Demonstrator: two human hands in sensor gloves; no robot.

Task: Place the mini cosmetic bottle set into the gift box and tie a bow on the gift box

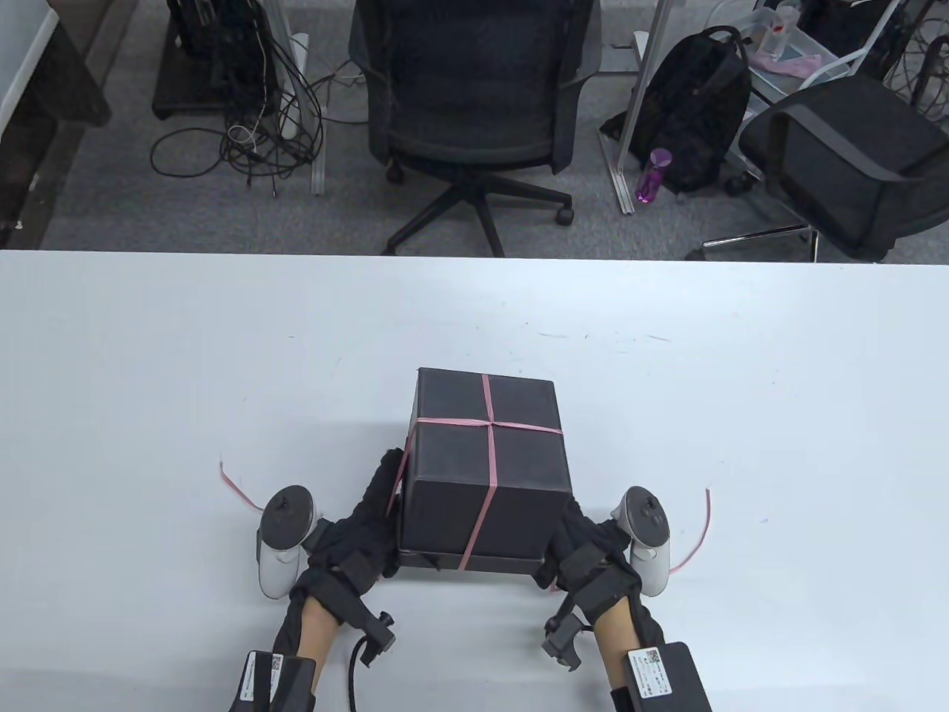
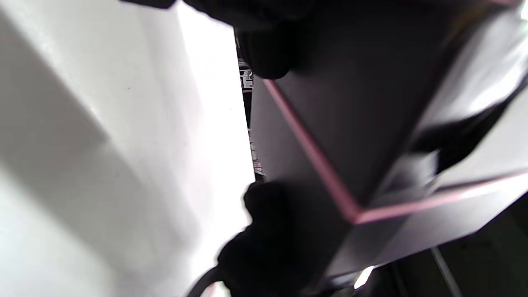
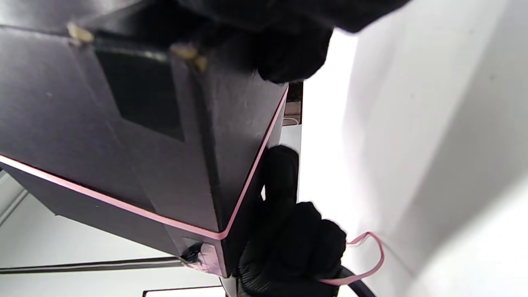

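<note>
Gift box (image 1: 485, 463), black with its lid on, is sitting near the front of the white bench (image 1: 148, 386), tilted up toward the person. Pink ribbon (image 1: 488, 424) is crossing over its top, with loose ends trailing out on both sides. Left hand (image 1: 356, 534) is grasping the box's left side, fingers curled against it. Right hand (image 1: 586, 545) is gripping the right lower corner, with ribbon running through its fingers.

2 office chairs (image 1: 474, 111), backpack (image 1: 693, 111), purple bottle (image 1: 652, 176), cables (image 1: 252, 141).
</note>
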